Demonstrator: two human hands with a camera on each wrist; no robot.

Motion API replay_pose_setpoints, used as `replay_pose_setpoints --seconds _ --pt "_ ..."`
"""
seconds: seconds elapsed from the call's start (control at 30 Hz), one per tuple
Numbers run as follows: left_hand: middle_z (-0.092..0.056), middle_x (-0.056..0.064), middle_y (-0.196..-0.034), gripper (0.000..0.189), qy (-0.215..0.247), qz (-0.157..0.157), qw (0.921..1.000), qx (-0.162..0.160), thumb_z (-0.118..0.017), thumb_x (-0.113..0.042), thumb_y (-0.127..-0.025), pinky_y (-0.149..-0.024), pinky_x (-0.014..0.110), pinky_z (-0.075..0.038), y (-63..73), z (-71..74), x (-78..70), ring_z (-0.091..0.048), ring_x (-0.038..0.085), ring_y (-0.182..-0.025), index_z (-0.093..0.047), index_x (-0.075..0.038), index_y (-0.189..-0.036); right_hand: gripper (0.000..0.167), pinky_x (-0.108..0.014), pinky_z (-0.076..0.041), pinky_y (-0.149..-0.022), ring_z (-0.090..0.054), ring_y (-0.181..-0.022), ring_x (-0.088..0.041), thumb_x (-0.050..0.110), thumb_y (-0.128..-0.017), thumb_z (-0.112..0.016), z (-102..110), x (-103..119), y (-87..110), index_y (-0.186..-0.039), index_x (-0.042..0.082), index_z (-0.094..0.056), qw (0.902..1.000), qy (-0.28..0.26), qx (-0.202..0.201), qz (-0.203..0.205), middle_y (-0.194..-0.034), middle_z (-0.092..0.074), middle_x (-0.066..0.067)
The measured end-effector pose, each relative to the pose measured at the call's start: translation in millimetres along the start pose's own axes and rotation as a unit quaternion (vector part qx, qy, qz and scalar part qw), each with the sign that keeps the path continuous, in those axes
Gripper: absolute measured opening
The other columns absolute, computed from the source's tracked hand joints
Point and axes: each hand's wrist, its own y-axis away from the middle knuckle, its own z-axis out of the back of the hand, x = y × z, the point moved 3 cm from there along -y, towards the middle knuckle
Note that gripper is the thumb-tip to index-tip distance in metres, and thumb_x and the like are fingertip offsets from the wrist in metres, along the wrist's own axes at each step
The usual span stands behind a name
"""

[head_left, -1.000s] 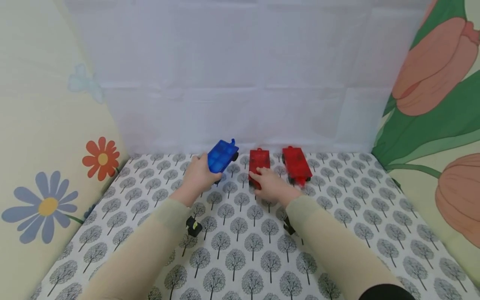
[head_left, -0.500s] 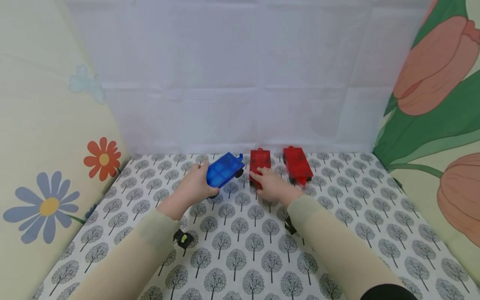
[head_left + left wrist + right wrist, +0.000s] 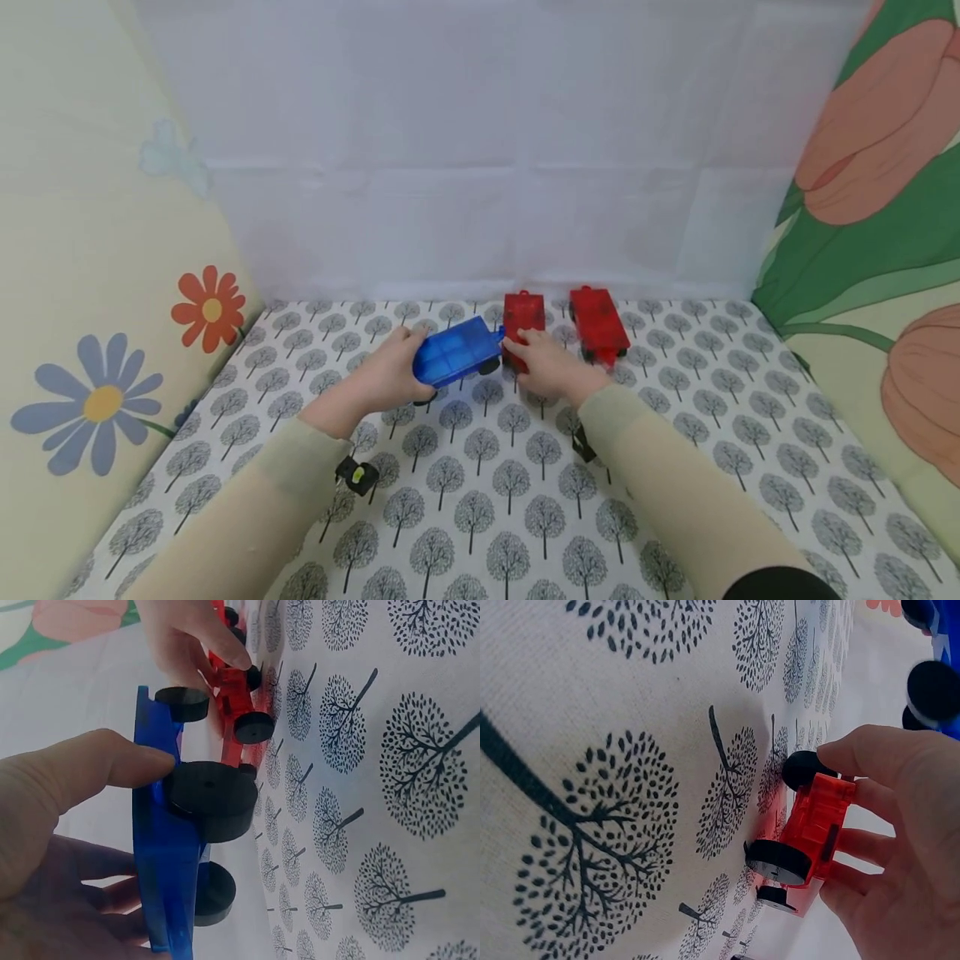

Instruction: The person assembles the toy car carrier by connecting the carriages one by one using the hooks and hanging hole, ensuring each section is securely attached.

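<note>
My left hand (image 3: 382, 377) holds a blue toy wagon (image 3: 456, 352) by its rear end, thumb near one black wheel (image 3: 214, 796) and fingers on the far side. The wagon is raised and tilted, its small hook (image 3: 497, 335) pointing right and overlapping the nearer red wagon in the head view. My right hand (image 3: 551, 367) grips that red toy wagon (image 3: 523, 312), which stands on its wheels on the cloth. In the right wrist view the thumb touches a wheel (image 3: 802, 769) of the red wagon (image 3: 817, 825) and the fingers lie along its other side.
A second red toy wagon (image 3: 598, 321) stands just right of the held one, its coupling end toward me. Tree-printed cloth (image 3: 480, 517) covers the table up to a white backdrop (image 3: 450, 167). Flowered panels (image 3: 105, 250) rise at both sides.
My left hand has brought the blue wagon right and closer to me, turning it so the hook points toward the red wagon. My right hand keeps its place on the red wagon.
</note>
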Motion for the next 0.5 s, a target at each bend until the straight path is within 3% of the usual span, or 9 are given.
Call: replay_pose_setpoints --seconds 0.17,0.5 --pt "-0.046 0.022 -0.129 0.091 -0.016 -0.017 0.9996 0.019 -0.084 -0.015 -0.074 -0.090 0.051 -0.051 6.8 0.4 0.0 -0.052 0.037 -0.111 -0.035 0.005 -0.148 0.069 -0.046 -0.021 -0.115 -0.014 -0.148 -0.031 0.023 -0.095 -0.065 1 0 -1.4 -0.155 0.018 -0.032 0.9999 0.010 0.001 0.002 -0.162 -0.018 -0.010" --pt "-0.047 0.013 -0.130 0.084 0.001 -0.073 0.9929 0.094 -0.086 -0.015 -0.071 -0.094 0.051 -0.048 20.4 -6.2 5.9 -0.052 0.033 -0.114 -0.044 -0.002 -0.142 0.078 -0.048 -0.018 -0.116 -0.011 -0.148 -0.033 0.020 -0.094 -0.066 5 3 3.6 -0.158 0.023 -0.022 0.9999 -0.010 0.007 -0.006 -0.162 -0.014 -0.012"
